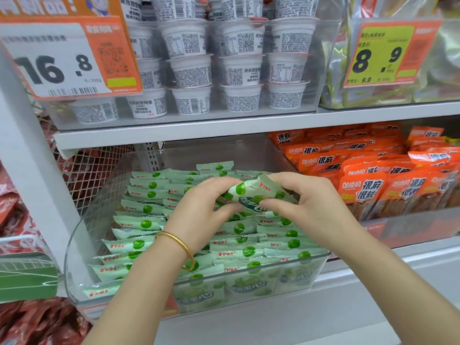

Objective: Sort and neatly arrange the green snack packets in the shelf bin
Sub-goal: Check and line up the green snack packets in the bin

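A clear plastic shelf bin holds several pale green snack packets with green dots, stacked in rows. Above the middle of the bin, both hands hold one green packet lifted over the stacks. My left hand, with a gold bangle on its wrist, pinches the packet's left end. My right hand pinches its right end between thumb and fingers. The packets under my hands are partly hidden.
Orange snack packets fill the bin to the right. White cups are stacked on the shelf above, behind price tags. A white shelf upright and wire mesh stand at the left, with red packets beyond.
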